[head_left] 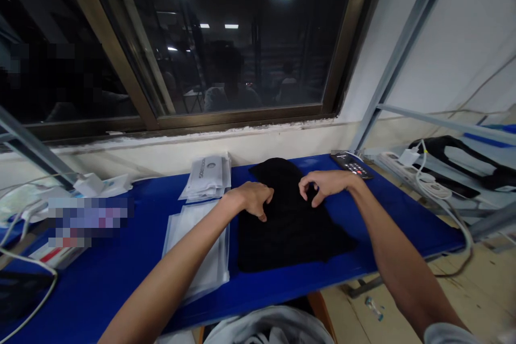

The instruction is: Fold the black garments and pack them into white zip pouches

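Note:
A piece of black cloth (286, 239), which looks like a folded garment, lies on the blue table (133, 258) in front of me. My left hand (255, 200) is over its left side, thumb and fingers bent but apart, with nothing visible between them. Over the cloth's right edge is my right hand (324, 185); its fingers are curled, and a gap shows between thumb and forefinger. I cannot tell whether the fingertips touch the fabric. Left of the cloth lie flat translucent plastic bags (215, 260), and behind them a stack of packed white pouches (207, 174) with dark print.
A black device with buttons (352, 165) lies at the back right. Power strips with white cables (433, 185) are on the right, and another strip (105, 185) is at left. Metal frame posts (397, 54) flank the table; a window (250, 37) is behind.

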{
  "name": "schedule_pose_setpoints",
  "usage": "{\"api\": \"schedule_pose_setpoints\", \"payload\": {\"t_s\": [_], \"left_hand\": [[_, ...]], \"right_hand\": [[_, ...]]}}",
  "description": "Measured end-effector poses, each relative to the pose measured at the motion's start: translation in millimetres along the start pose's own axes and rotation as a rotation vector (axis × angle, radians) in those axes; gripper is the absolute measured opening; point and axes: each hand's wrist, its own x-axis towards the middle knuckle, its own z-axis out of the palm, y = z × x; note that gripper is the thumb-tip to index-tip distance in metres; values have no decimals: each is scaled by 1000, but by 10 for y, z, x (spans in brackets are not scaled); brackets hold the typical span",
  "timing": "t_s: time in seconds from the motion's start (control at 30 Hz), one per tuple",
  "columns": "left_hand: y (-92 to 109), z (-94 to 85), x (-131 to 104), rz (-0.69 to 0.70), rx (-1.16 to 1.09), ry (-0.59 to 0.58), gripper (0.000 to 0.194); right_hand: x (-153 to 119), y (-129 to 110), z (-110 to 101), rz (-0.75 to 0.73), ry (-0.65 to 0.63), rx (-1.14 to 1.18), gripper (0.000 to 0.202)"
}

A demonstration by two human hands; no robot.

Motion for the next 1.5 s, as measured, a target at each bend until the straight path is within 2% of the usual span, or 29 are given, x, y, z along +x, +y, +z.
{"api": "schedule_pose_setpoints", "payload": {"t_s": [0.13, 0.2, 0.27, 0.37, 0.43, 0.53, 0.6, 0.77, 0.87, 1.0, 1.07, 1.17, 1.33, 1.43, 1.5], "left_hand": [[75, -21, -46, -62, 66, 48, 40], [23, -39, -54, -92, 43, 72, 42], [-86, -68, -64, -112, -4, 87, 43], [-317, -157, -126, -94, -98, 121, 41], [-474, -236, -205, -22, -276, 175, 40], [-649, -312, -306, 141, -670, 216, 42], [-712, -293, -299, 156, -756, 187, 45], [-769, -76, -40, -69, -499, 149, 41], [-786, 24, 75, -82, -445, 169, 34], [-799, 65, 89, -95, -367, 154, 26], [-809, 61, 72, -92, -347, 134, 27], [-820, 46, 53, -84, -340, 128, 36], [-746, 97, 126, -82, -362, 209, 31], [-668, 170, 228, -68, -396, 259, 34], [-643, 191, 270, -45, -436, 264, 32]], "right_hand": [[164, -28, 154, 151, 116, -193, 42], [249, -23, 214, 171, 166, -240, 42], [287, -4, 221, 125, 252, -202, 36], [222, 34, 129, -14, 449, -19, 29], [119, 45, 43, -105, 550, 205, 27], [-14, 43, -39, -155, 584, 570, 29], [-27, 65, -43, -125, 545, 669, 32], [129, 289, 15, 52, 465, 504, 42], [173, 446, 14, 31, 391, 405, 47], [139, 566, -17, 118, 372, 352, 45], [133, 596, -26, 108, 427, 373, 44], [201, 625, -8, 62, 597, 330, 37], [462, 592, 100, 66, 824, 184, 16], [542, 471, 154, 35, 877, 118, 14], [537, 374, 169, -36, 844, 116, 16]]}}
